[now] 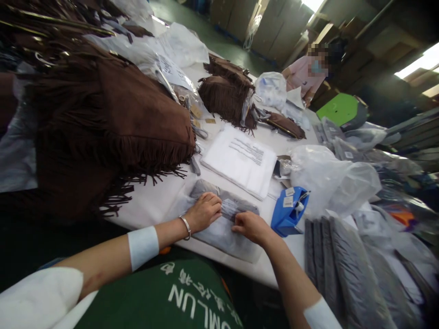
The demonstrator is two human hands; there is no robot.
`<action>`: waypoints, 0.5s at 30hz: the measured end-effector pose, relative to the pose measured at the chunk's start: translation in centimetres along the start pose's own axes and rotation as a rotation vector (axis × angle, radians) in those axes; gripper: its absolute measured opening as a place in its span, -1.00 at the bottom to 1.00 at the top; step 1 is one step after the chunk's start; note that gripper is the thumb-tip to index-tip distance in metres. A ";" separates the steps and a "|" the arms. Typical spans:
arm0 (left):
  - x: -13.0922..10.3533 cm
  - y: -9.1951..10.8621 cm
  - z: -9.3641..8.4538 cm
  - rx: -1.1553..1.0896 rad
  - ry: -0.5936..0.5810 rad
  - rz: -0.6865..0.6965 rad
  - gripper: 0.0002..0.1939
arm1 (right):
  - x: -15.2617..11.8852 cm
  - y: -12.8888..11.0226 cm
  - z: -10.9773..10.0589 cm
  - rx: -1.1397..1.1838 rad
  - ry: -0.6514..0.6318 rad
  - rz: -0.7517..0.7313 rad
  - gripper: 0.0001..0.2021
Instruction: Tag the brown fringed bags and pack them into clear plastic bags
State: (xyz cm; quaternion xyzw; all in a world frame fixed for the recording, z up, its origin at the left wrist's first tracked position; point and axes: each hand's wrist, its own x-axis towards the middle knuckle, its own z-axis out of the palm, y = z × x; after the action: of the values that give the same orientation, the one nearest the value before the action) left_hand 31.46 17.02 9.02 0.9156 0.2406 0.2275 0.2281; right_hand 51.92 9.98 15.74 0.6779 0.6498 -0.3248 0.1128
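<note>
A flat grey folded item in a clear plastic bag (226, 237) lies at the table's front edge, right before me. My left hand (205, 213) rests on its upper part, fingers bent and pressed together on the plastic. Beside it, my right hand (252, 227) is closed, with thumb and fingertips pinched at the bag's film near the middle. The fingertips of both hands are partly hidden. Just beyond the packet is a stack of white printed plastic bags (240, 160).
Brown fringed suede bags (147, 119) are heaped at the left, with more farther back. A blue tape dispenser (288, 210) stands right of my right hand. Grey packets (346, 269) and crumpled clear plastic (336, 178) lie at the right. A masked person (305, 77) is across the table.
</note>
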 end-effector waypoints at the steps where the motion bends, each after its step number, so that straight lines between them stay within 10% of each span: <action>1: -0.1 0.0 0.0 0.005 0.002 0.001 -0.92 | 1.1 -0.3 0.2 -0.047 -0.013 0.028 -0.84; 8: -0.2 -0.1 0.2 0.040 -0.010 0.020 -0.90 | 3.3 0.8 0.5 -0.239 0.007 0.209 -0.67; 15: -0.2 -0.1 0.1 0.044 -0.007 0.005 -0.90 | -0.4 1.4 1.3 -0.251 0.451 0.296 -0.66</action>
State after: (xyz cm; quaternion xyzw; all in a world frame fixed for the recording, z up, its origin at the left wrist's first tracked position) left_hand 31.34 16.97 8.79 0.9218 0.2426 0.2193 0.2083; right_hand 52.85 8.77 14.59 0.8010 0.5878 -0.0629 0.0945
